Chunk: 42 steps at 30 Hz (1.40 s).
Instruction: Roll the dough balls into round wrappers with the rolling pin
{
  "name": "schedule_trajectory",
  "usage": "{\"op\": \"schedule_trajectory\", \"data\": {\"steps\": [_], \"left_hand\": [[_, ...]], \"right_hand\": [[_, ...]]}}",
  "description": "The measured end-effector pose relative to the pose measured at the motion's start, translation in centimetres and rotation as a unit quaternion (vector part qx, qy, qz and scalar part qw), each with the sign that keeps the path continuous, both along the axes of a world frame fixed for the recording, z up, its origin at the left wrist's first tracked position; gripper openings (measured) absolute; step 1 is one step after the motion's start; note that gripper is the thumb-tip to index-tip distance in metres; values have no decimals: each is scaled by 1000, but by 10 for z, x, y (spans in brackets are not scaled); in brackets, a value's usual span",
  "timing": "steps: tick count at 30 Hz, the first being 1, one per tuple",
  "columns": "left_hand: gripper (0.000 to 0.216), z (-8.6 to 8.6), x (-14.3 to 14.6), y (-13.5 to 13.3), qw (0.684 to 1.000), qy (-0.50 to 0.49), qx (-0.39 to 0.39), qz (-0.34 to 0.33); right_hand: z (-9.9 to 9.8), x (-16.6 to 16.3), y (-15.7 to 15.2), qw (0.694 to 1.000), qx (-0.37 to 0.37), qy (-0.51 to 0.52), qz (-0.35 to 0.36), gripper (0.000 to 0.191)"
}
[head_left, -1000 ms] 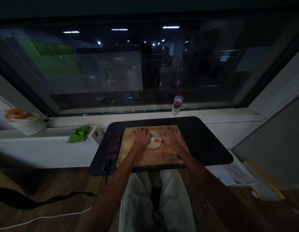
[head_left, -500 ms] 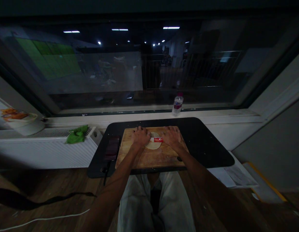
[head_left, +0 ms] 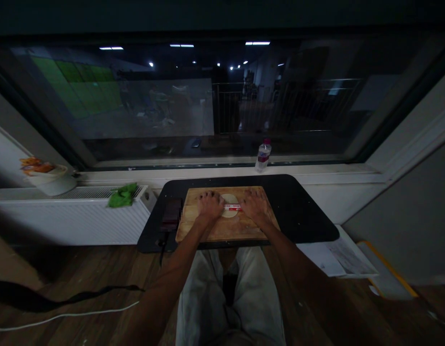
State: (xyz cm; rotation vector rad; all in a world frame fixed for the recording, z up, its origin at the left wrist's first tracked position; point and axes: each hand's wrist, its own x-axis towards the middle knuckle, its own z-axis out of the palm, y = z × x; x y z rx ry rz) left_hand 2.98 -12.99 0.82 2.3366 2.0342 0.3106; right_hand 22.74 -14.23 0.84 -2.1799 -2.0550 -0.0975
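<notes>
A round, flat piece of dough (head_left: pixel 229 198) lies on a wooden cutting board (head_left: pixel 225 233). Across it rests a short red and white tube (head_left: pixel 232 207), set crosswise like a rolling pin. My left hand (head_left: pixel 210 205) lies palm down over the tube's left end, its fingers reaching forward over the board. Over the right end is my right hand (head_left: pixel 254 205), also palm down with its fingers stretched forward. Both ends of the tube are hidden beneath my palms.
The board sits on a black table (head_left: pixel 301 206). Left of it is a dark, blurred flat object (head_left: pixel 171 215). A water bottle (head_left: pixel 263 155) stands on the windowsill. A green cloth (head_left: pixel 122 195) and a white bowl (head_left: pixel 53 181) are on the radiator (head_left: pixel 110 221).
The tube has turned, showing more white and less red between my hands. Both hands stay over its ends. The whole view has shifted slightly.
</notes>
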Motion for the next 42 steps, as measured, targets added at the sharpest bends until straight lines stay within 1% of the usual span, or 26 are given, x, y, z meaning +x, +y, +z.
{"op": "schedule_trajectory", "data": {"steps": [5, 11, 16, 22, 26, 31, 36, 42], "left_hand": [[45, -1, -1, -16, 1000, 2, -1, -9], [46, -6, -3, -27, 1000, 0, 13, -18], [46, -8, -5, -33, 999, 4, 27, -22], [47, -9, -6, -37, 999, 8, 25, -21], [46, -8, -7, -42, 999, -6, 30, -28], [43, -8, -6, -48, 999, -18, 36, -23], [45, -7, -6, -55, 999, -15, 39, -22], [44, -10, -5, -60, 998, -17, 50, -16]], "right_hand": [[-4, -2, -14, 1000, 5, 1, 3, 52], [1, -4, -32, 1000, 8, -4, 13, 48], [2, -7, -42, 1000, 13, 5, 9, 45], [-3, -6, -45, 999, 31, 6, 19, 46], [-6, -6, -47, 999, 33, 7, 20, 47], [-5, -6, -54, 999, 39, 4, 24, 48], [-3, -8, -59, 999, 38, 4, 23, 48], [-8, -8, -60, 999, 45, -2, 18, 50]]}}
